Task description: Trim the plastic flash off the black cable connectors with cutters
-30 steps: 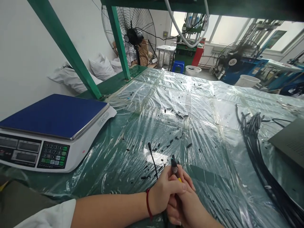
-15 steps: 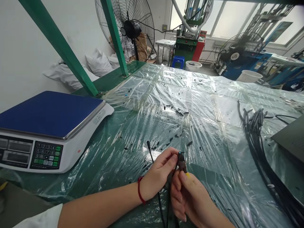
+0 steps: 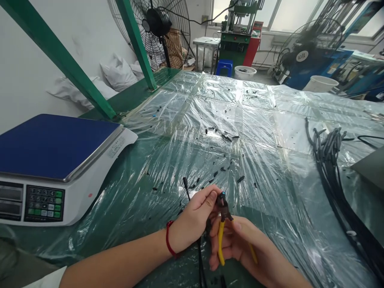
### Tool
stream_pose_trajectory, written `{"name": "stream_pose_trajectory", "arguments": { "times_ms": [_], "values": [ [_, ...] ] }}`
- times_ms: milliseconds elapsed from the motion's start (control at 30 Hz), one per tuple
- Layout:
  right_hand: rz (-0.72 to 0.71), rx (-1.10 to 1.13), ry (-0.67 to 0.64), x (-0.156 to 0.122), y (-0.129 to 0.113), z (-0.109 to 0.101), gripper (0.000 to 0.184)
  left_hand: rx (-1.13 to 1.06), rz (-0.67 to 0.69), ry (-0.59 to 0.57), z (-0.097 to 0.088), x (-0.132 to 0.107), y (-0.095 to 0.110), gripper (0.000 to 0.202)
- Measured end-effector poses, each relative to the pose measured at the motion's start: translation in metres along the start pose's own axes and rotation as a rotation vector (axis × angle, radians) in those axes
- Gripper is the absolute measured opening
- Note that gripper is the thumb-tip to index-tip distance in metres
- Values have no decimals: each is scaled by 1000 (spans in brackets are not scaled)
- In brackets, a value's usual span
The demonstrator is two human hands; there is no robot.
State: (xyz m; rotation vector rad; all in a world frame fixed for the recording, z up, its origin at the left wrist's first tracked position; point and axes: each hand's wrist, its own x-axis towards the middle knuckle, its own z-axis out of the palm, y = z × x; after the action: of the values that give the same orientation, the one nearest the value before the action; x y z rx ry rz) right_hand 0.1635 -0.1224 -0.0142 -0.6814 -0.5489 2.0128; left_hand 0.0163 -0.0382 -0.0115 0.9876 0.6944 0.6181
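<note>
My left hand [image 3: 193, 216], with a red cord at the wrist, pinches a black cable [image 3: 200, 260] near its end. The cable's tip, with a small blue spot, sits at the jaws of the cutting pliers [image 3: 221, 240]. These have yellow handles, spread apart, and my right hand [image 3: 244, 238] grips them from below right. Whether the jaws touch the cable is hard to make out. A black plug-like cable end [image 3: 185, 183] sticks out beyond my left hand, and its lead runs down behind that hand.
Small black scraps [image 3: 226, 137] lie scattered over the plastic-covered table [image 3: 168, 160]. At left stands a blue-topped weighing scale [image 3: 57, 144], beside a green post [image 3: 132, 40]. A bundle of black cables [image 3: 333, 176] lies at right, near a grey box [image 3: 372, 172].
The pliers' handles have spread apart and now show clearly, as my right hand's fingers have loosened around them. Both hands sit slightly further left in view, and the camera has shifted a little.
</note>
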Motion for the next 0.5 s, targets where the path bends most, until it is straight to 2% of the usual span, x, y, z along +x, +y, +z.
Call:
{"name": "stream_pose_trajectory", "arguments": {
  "times_ms": [167,500],
  "values": [
    [-11,6,26,-2,-6,-2,46,-93,-3,16,1,0,1,39],
    [51,-33,-28,-3,-7,-11,46,-108,-12,-30,-2,1,-1,38]
  ]
}}
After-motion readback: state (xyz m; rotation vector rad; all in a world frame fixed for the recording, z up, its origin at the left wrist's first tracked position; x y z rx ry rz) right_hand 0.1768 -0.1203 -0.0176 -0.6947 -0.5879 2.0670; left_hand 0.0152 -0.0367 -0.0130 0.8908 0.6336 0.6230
